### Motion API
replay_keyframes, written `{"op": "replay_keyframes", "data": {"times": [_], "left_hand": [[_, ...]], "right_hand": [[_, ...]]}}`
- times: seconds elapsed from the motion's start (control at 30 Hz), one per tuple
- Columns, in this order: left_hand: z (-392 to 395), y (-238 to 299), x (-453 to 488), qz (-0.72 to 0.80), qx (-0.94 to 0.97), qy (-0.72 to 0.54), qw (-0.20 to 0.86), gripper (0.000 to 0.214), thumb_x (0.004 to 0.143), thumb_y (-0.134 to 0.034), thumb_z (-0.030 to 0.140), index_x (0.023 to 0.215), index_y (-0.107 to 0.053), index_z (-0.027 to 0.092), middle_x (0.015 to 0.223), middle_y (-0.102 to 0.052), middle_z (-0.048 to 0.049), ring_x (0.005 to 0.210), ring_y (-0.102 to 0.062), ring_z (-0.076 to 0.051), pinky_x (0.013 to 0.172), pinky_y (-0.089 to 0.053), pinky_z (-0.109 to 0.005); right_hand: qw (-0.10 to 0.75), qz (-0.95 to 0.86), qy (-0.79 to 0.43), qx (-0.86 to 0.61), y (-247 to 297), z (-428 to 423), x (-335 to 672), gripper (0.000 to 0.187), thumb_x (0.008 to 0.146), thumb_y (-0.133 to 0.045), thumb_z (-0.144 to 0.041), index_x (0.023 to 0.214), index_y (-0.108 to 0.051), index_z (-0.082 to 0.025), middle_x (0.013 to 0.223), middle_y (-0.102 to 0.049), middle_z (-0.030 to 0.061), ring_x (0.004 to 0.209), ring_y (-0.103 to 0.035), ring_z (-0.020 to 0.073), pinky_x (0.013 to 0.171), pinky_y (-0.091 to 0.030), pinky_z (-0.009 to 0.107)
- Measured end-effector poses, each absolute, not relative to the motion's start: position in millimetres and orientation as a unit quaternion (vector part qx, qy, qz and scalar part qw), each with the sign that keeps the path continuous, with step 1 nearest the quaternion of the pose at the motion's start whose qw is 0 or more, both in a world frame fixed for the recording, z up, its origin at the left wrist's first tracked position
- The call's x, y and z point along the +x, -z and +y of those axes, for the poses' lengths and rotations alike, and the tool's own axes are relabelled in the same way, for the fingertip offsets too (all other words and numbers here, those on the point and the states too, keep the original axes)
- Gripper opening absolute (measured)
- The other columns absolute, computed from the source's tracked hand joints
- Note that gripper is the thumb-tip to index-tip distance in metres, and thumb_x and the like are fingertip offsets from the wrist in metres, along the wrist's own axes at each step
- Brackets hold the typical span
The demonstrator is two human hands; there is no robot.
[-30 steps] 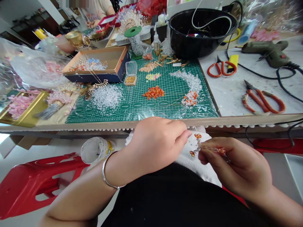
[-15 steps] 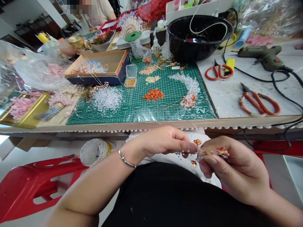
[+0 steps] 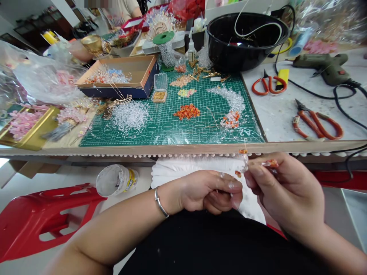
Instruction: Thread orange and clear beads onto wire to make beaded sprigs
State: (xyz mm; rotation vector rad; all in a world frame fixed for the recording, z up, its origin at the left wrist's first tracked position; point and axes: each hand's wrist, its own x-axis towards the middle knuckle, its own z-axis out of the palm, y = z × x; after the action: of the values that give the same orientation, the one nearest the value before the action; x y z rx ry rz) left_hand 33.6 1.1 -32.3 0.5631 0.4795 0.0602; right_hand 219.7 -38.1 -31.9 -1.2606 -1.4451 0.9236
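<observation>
My right hand point(image 3: 289, 187), over my lap at the table's front, pinches a beaded spray point(image 3: 270, 163) of clear and orange beads; its ends stick out on both sides of the fingers. Just left of it, my left hand point(image 3: 210, 193) is closed, with thumb and index finger together. A few small clear beads point(image 3: 231, 185) show at those fingertips; what carries them is too fine to make out. On the green cutting mat point(image 3: 160, 139) lie a pile of orange beads point(image 3: 187, 111), a heap of clear beads point(image 3: 130, 117) and a curved row of clear and orange bead sprays point(image 3: 236, 101).
Two red-handled pliers point(image 3: 318, 120) and a glue gun point(image 3: 329, 67) with a trailing cord lie at the right. A black basin point(image 3: 229, 49) and an open box point(image 3: 120, 91) stand behind. A red stool point(image 3: 25, 214) and a white bucket point(image 3: 110, 181) are at lower left.
My left hand has dropped lower and its fingers have curled in, apart from the spray. My right hand has risen slightly with the spray. The view has shifted a little.
</observation>
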Motion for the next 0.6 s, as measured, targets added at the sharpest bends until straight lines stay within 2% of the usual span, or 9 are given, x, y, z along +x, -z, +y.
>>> {"op": "replay_keyframes", "data": {"times": [0.1,0.17,0.27,0.3,0.37,0.43,0.5,0.6], "left_hand": [[-6,32,34,0.265,0.318,-0.089,0.906,0.032,0.092,-0.061,0.047,0.087,-0.063,0.016,0.054,-0.026,0.0088,0.048,-0.020,-0.008,0.047,-0.015,-0.021],[-10,28,33,0.302,0.468,-0.117,0.822,0.031,0.097,-0.053,0.046,0.092,-0.064,0.017,0.059,-0.037,0.0060,0.053,-0.034,-0.009,0.051,-0.028,-0.021],[-17,14,28,0.305,0.768,-0.108,0.553,0.023,0.099,-0.047,0.030,0.094,-0.067,0.019,0.075,-0.063,-0.0013,0.071,-0.057,-0.015,0.069,-0.043,-0.028],[-18,8,24,0.285,0.837,-0.095,0.458,0.021,0.097,-0.048,0.024,0.095,-0.067,0.018,0.079,-0.068,-0.0030,0.073,-0.060,-0.017,0.070,-0.044,-0.030],[-18,-8,17,0.241,0.908,-0.100,0.328,0.018,0.090,-0.051,0.016,0.097,-0.068,0.017,0.074,-0.069,-0.0037,0.066,-0.060,-0.019,0.063,-0.042,-0.032],[-15,-25,10,0.226,0.919,-0.151,0.286,0.018,0.089,-0.052,0.014,0.099,-0.067,0.015,0.068,-0.067,-0.0026,0.061,-0.060,-0.018,0.056,-0.039,-0.031],[-10,-40,5,0.233,0.900,-0.203,0.307,0.018,0.092,-0.050,0.013,0.102,-0.065,0.016,0.073,-0.071,-0.0023,0.064,-0.063,-0.016,0.058,-0.042,-0.029],[-7,-55,2,0.235,0.893,-0.160,0.348,0.015,0.093,-0.050,0.012,0.097,-0.062,0.020,0.079,-0.073,0.0003,0.064,-0.064,-0.014,0.064,-0.045,-0.027]], "right_hand": [[0.507,-0.565,-0.329,-0.562,32,-32,215,0.024,0.098,-0.060,-0.035,0.078,-0.050,-0.027,0.062,-0.056,-0.0038,0.050,-0.051,0.0144,0.045,-0.039,0.029],[0.514,-0.557,-0.280,-0.590,32,-28,214,0.026,0.097,-0.062,-0.036,0.076,-0.051,-0.027,0.062,-0.056,-0.0033,0.053,-0.051,0.0154,0.049,-0.040,0.030],[0.490,-0.566,-0.227,-0.622,34,-22,216,0.023,0.095,-0.066,-0.034,0.075,-0.058,-0.026,0.062,-0.059,-0.0023,0.056,-0.052,0.0162,0.054,-0.037,0.031],[0.478,-0.573,-0.221,-0.628,35,-21,217,0.022,0.093,-0.067,-0.033,0.074,-0.059,-0.026,0.062,-0.059,-0.0024,0.056,-0.052,0.0162,0.055,-0.036,0.031],[0.456,-0.592,-0.227,-0.625,38,-21,221,0.022,0.091,-0.070,-0.031,0.072,-0.060,-0.026,0.060,-0.059,-0.0025,0.056,-0.052,0.0162,0.056,-0.035,0.031],[0.441,-0.611,-0.254,-0.606,41,-22,224,0.020,0.088,-0.071,-0.031,0.072,-0.062,-0.026,0.062,-0.061,-0.0024,0.057,-0.053,0.0165,0.056,-0.036,0.031],[0.436,-0.622,-0.293,-0.581,43,-24,226,0.017,0.087,-0.072,-0.031,0.074,-0.063,-0.027,0.064,-0.063,-0.0022,0.058,-0.055,0.0167,0.056,-0.039,0.031],[0.444,-0.607,-0.349,-0.559,45,-26,226,0.018,0.090,-0.071,-0.033,0.075,-0.062,-0.026,0.064,-0.061,-0.0031,0.056,-0.053,0.0150,0.053,-0.039,0.029]]}}
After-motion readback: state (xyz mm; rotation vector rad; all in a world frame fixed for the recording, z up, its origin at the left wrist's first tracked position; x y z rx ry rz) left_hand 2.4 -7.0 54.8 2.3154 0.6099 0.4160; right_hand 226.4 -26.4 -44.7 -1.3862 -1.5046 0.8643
